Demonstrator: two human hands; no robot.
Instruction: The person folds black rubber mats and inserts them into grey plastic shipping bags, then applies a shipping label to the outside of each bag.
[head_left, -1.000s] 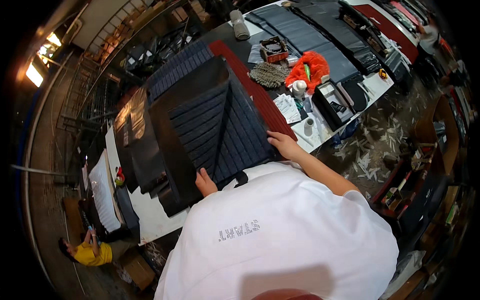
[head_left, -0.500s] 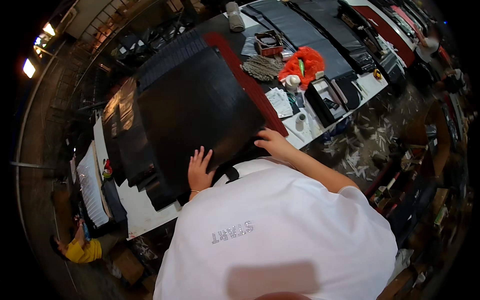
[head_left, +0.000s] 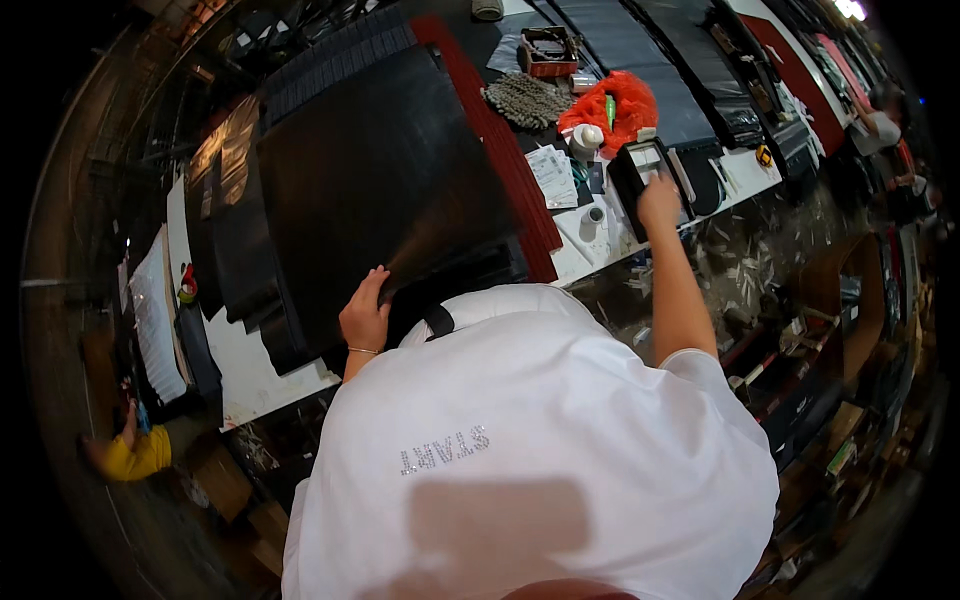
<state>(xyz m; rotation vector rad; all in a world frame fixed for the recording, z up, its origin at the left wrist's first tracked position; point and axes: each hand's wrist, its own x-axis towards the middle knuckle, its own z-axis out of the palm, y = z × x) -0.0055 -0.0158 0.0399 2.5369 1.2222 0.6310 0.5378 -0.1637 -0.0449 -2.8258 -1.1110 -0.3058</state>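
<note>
A large black sheet (head_left: 365, 170), smooth and slightly shiny, lies on top of a stack in front of me. My left hand (head_left: 366, 318) is at its near edge, fingers together and curled over it, with the thumb mostly hidden. To the right, my right hand (head_left: 658, 203) reaches into an open black box (head_left: 628, 190) with pale contents. Its fingers are blurred and partly hidden, so any hold there does not show. Beside the box are a white bottle (head_left: 586, 140), a small white cup-like roll (head_left: 594, 216) and printed papers (head_left: 552, 176).
Red ribbed strips (head_left: 490, 130) run along the stack's right side. Behind the box sit an orange-red plastic bag (head_left: 630, 103), a grey braided coil (head_left: 527, 101) and a small red box (head_left: 549, 52). White scraps litter the floor (head_left: 735, 265). A person in yellow (head_left: 135, 453) is at lower left.
My right hand has left the sheet's near right corner and moved right to the black box. My left hand's spread fingers have drawn together at the sheet's edge. The view has shifted slightly.
</note>
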